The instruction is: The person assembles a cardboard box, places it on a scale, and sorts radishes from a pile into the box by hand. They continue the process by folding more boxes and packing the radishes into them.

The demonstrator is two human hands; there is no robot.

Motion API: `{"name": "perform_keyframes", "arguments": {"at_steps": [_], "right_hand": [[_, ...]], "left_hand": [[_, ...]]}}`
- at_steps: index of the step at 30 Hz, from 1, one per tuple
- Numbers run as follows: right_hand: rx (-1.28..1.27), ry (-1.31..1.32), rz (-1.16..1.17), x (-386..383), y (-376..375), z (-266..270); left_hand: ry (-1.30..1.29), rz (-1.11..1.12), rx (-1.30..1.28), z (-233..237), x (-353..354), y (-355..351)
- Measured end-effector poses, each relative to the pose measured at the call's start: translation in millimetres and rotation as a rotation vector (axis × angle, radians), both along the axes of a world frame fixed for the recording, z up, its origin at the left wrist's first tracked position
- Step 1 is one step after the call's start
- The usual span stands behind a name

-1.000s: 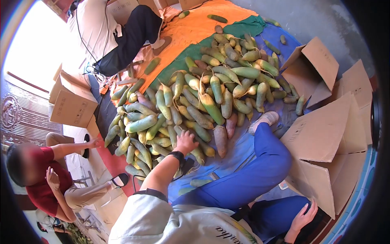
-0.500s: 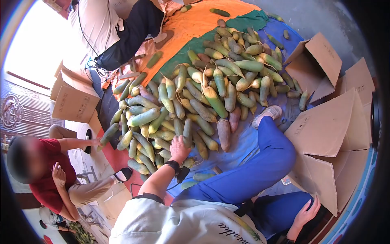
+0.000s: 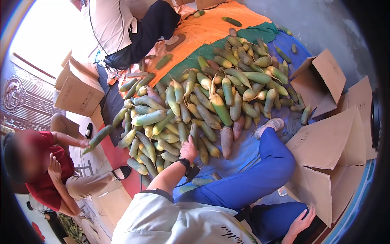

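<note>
A large heap of green radishes (image 3: pixel 219 107) covers the blue sheet in front of me. My left hand (image 3: pixel 189 151) reaches to the near side of this heap, its fingers closed around the lower end of a green radish (image 3: pixel 193 131). The far end of that radish points away from me among its neighbours, and part of my grip is hidden behind the back of the hand. My right hand (image 3: pixel 302 223) lies on my blue trouser leg near the knee, fingers apart, holding nothing. An open cardboard box (image 3: pixel 313 191) stands just beyond its fingertips.
More open boxes (image 3: pixel 319 79) stand at the right, and another box (image 3: pixel 81 91) at the left. A co-worker in a red shirt (image 3: pixel 50 166) holds a radish (image 3: pixel 97 139) at the left. Another person (image 3: pixel 148 32) sits at the back by the orange sheet (image 3: pixel 203 34).
My left hand has shifted slightly right with the radish at its fingers. The co-worker in red has lifted a radish away from the heap. My view has shifted a little.
</note>
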State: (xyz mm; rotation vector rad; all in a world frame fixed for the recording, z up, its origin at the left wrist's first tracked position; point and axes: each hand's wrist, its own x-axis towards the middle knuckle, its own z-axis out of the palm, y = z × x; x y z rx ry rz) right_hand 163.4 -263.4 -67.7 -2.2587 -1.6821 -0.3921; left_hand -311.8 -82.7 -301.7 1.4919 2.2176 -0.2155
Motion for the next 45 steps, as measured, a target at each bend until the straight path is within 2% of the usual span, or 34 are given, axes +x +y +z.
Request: {"name": "perform_keyframes", "arguments": {"at_steps": [3,5,6,8,9,13,15,16,18,21,22,24,25,26,27,29,30,31,32,33,34,35,36,37,39,42,45], "right_hand": [[-0.009,0.007,0.006,2.7,-1.7,-1.0],[-0.01,0.015,-0.001,3.4,-1.9,-1.5],[-0.014,0.023,-0.006,3.1,-2.3,-1.4],[-0.011,0.029,-0.003,1.7,-1.4,-1.2],[-0.01,0.03,0.001,1.0,-0.7,-0.9],[-0.011,0.042,-0.009,-1.7,0.2,1.8],[-0.011,0.064,-0.004,-0.6,-0.3,1.5],[-0.009,0.064,-0.003,-1.0,-0.2,1.9],[0.003,0.039,0.016,-2.0,0.0,2.9],[0.011,0.06,0.009,-3.2,-1.7,3.3],[0.012,0.06,0.007,-3.2,-2.4,2.9],[0.007,0.026,0.002,-0.8,-3.5,2.4],[0.011,0.024,-0.004,-0.2,-4.0,2.7],[0.01,0.027,-0.003,-0.2,-4.8,2.2],[0.008,0.032,-0.004,-0.7,-5.6,1.4],[0.017,0.031,-0.003,-0.2,-5.7,-0.2],[0.024,0.027,0.002,0.5,-5.8,-0.5],[0.022,0.025,-0.003,0.2,-5.8,0.0],[0.017,0.046,-0.013,-1.5,-4.9,0.7],[0.015,0.066,-0.022,-2.0,-4.1,0.6],[0.015,0.061,-0.024,-0.8,-3.9,0.4],[0.002,0.048,-0.016,0.4,-3.4,-0.7],[-0.013,0.037,-0.008,1.1,-3.6,-0.7],[-0.011,0.033,-0.012,0.9,-2.4,0.0],[0.007,0.054,0.014,-0.4,-1.3,0.8],[0.002,0.037,0.001,-1.9,-1.6,2.6],[-0.013,0.041,-0.017,-0.1,-3.8,0.7]], "left_hand": [[-0.114,0.103,-0.046,-2.6,-8.9,2.2],[-0.455,0.351,-0.103,4.1,-26.3,-0.1],[-0.451,0.35,-0.102,1.4,-36.5,-3.5],[-0.754,0.449,0.024,-14.7,-59.9,-14.6],[-0.795,0.419,0.101,-20.5,-72.1,-22.4],[-0.679,0.317,0.18,-1.7,-107.2,-45.2],[-0.277,0.169,0.32,28.8,-110.8,-54.3],[-0.277,0.169,0.321,38.1,-115.0,-57.8],[-0.166,0.318,0.271,50.1,-125.8,-63.3],[0.013,0.585,0.469,29.8,-158.3,-69.8],[0.044,0.658,0.607,12.8,-179.3,-75.9],[-0.084,0.95,0.589,69.7,-172.3,-69.7],[-0.079,0.951,0.757,33.6,-205.2,-85.2],[-0.052,1.065,0.714,57.7,-196.9,-83.2],[-0.053,1.058,0.715,69.3,-195.0,-83.4],[0.018,1.261,0.475,80.0,-193.9,-82.2],[0.016,1.256,0.474,68.7,-194.9,-78.4],[-0.033,1.141,0.458,48.5,-197.5,-74.3],[-0.08,1.026,0.441,51.1,-190.1,-66.9],[-0.052,0.897,0.474,48.5,-173.3,-52.3],[0.092,0.746,0.494,24.4,-164.6,-36.9],[-0.055,0.686,0.541,46.1,-132.9,-15.7],[-0.114,0.501,0.624,50.0,-113.2,1.5],[-0.061,0.444,0.542,33.2,-102.0,21.5],[-0.154,0.254,0.576,31.4,-72.0,58.3],[-0.337,0.242,0.689,54.8,-36.1,107.0],[-0.294,0.362,0.879,63.4,-41.1,139.9]]}}
